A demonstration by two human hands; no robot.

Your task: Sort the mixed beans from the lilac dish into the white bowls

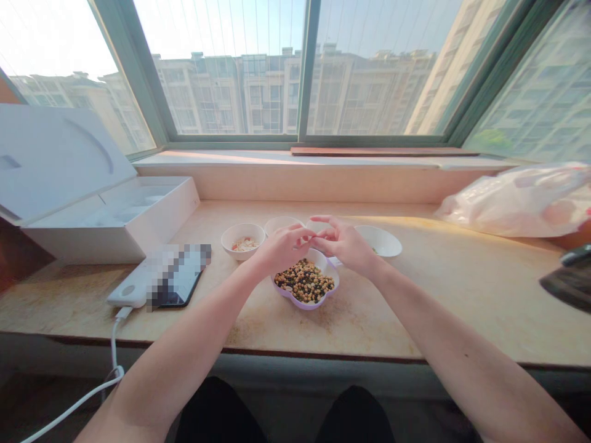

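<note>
A lilac flower-shaped bowl (323, 294) full of mixed beans sits on the stone ledge in front of me. My left hand (279, 246) and my right hand (344, 243) meet just above its far rim, fingertips pinched together and touching. What they pinch is too small to make out. Behind them stand white bowls: one at the left (243, 240) with pale pieces inside, one in the middle (281, 224), and one at the right (381, 241).
An open white box (111, 215) stands at the left. A phone (182, 280) and a white power bank (132, 289) with its cable (113, 344) lie beside it. A plastic bag (521, 200) rests at the right, with a dark object (570, 280) at the right edge.
</note>
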